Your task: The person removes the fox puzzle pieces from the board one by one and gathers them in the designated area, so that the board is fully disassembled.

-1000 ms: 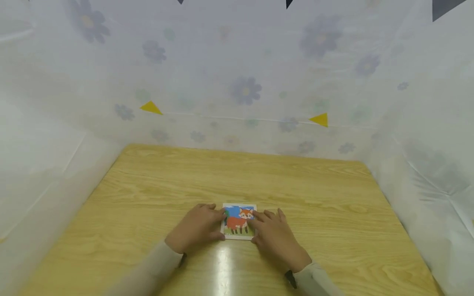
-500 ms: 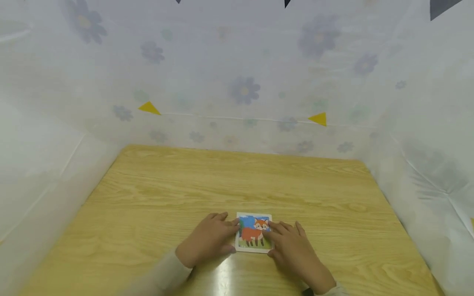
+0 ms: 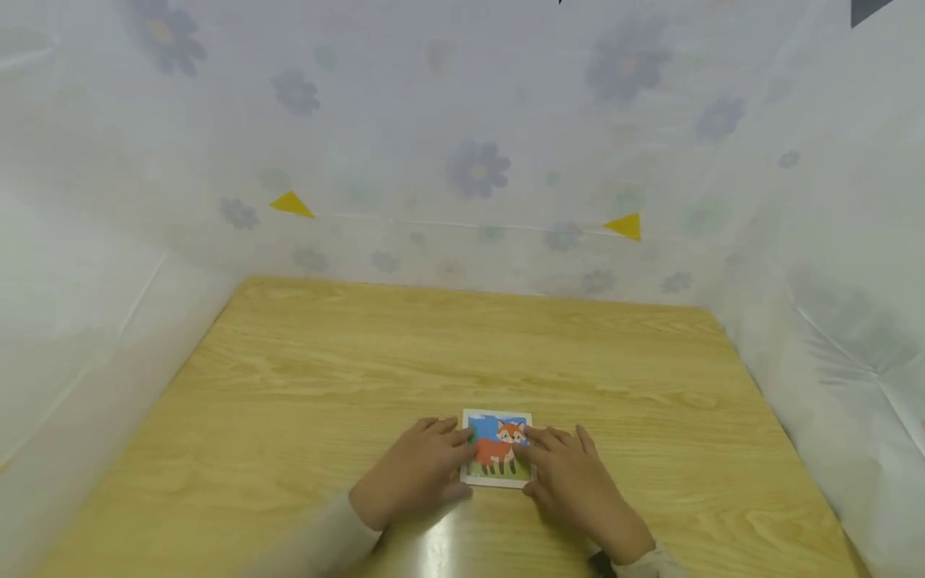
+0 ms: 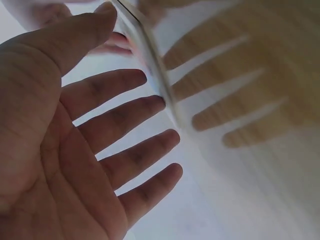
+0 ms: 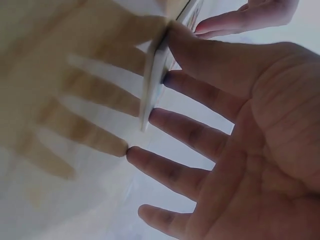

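A small square fox picture board (image 3: 495, 461) with a white rim lies flat on the wooden table, near its front middle. At its left edge is my left hand (image 3: 419, 470), index and middle fingertips over the rim and thumb low by the near corner. My right hand (image 3: 578, 482) touches the opposite side, two fingertips reaching onto the picture. Seen from the left wrist, the fingers (image 4: 125, 117) are spread and nearly straight, with the thumb against the board's edge (image 4: 155, 65). Straight, spread fingers (image 5: 190, 132) also show in the right wrist view, along the board's thin side (image 5: 152, 85).
The wood-grain table (image 3: 433, 345) stretches away to a pale flowered curtain (image 3: 405, 144) at the back. White sheeting (image 3: 79, 321) borders both sides. Two yellow triangles (image 3: 291, 205) mark the back curtain. Light glares off the table by the front edge.
The board and both hands have slid right and slightly nearer the person, mostly in the first half second. Since then the left fingertips have shifted right, farther over the board's left rim.
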`<move>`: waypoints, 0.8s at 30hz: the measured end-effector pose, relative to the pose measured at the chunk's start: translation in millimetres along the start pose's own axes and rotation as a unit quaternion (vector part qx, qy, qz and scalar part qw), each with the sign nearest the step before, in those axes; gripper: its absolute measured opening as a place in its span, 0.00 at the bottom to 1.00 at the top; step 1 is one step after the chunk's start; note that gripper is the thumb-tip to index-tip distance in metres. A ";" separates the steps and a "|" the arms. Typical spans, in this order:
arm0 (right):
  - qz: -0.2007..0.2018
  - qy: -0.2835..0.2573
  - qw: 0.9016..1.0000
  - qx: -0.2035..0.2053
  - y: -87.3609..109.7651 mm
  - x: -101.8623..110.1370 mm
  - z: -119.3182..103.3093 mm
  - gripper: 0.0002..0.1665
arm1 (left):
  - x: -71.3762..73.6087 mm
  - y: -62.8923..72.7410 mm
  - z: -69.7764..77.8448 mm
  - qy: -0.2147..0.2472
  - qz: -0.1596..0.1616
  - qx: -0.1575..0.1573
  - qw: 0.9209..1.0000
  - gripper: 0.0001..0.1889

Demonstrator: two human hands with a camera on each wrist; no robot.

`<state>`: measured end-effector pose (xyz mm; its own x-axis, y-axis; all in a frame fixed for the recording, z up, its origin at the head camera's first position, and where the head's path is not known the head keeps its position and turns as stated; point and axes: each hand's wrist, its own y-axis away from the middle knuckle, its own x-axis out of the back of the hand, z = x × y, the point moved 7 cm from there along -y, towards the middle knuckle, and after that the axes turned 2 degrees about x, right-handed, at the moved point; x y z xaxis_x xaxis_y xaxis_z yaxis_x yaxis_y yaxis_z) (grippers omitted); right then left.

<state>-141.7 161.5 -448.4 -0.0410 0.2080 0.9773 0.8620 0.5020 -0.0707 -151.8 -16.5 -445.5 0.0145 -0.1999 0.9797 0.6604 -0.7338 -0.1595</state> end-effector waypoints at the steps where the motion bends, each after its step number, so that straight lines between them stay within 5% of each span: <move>1: -0.001 0.000 1.000 0.002 -0.9 0.9 -0.3 0.28 | 1.1 -0.3 4.6 0.002 0.007 -0.010 1.000 0.25; 6: 0.013 0.002 1.000 0.023 -11.6 9.2 -3.8 0.16 | 3.2 -2.4 25.8 -0.031 0.023 -0.050 0.998 0.23; 12: 0.042 -0.002 0.996 0.079 -36.8 24.8 -16.7 0.16 | -5.3 -1.9 35.0 -0.054 -0.007 -0.041 0.998 0.27; 24: -0.035 -0.114 0.992 0.039 -82.4 2.1 -13.6 0.23 | -5.9 -1.6 33.6 -0.058 -0.023 -0.033 0.997 0.30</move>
<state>-205.9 109.2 -437.8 -0.2201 0.3498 0.9106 0.8121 0.5828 -0.0276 -127.6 7.7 -446.9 0.0751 -0.0918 0.9929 0.6110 -0.7827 -0.1186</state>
